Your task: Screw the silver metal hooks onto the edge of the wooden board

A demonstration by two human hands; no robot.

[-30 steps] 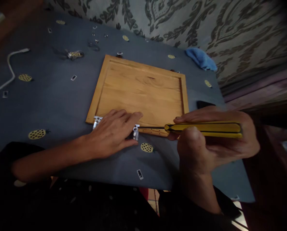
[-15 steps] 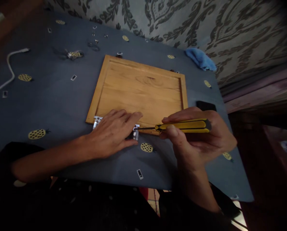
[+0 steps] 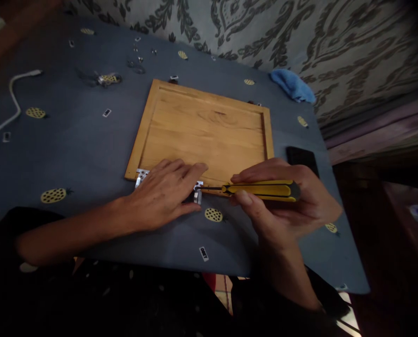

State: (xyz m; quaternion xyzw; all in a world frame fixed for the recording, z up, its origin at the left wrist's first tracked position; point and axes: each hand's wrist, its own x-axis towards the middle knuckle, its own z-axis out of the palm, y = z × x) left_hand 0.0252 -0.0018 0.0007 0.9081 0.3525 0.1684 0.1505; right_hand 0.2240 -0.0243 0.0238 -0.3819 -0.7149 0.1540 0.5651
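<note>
A light wooden panel (image 3: 209, 126) with a raised frame lies flat on the table. At its near edge sits a silver metal handle (image 3: 198, 194), with its two ends showing on either side of my left hand (image 3: 159, 194) and its middle hidden beneath. That hand lies over the handle, thumb on the near side and fingers on the wood, holding it against the frame. My right hand (image 3: 289, 206) is closed around a yellow-and-black screwdriver (image 3: 265, 190). The screwdriver lies nearly level, its tip at the handle's right end; a screw there is too small to make out.
A black phone (image 3: 303, 160) lies right of the panel, and a blue cloth (image 3: 293, 85) is at the back by the wall. Small metal bits (image 3: 140, 59) and a clear plastic bag (image 3: 105, 79) lie at the back left. A white cable (image 3: 15, 100) runs along the left.
My right hand and the screwdriver's handle have shifted slightly left and down, uncovering more of the phone. The screwdriver has turned a little in my fingers. My left hand stays put.
</note>
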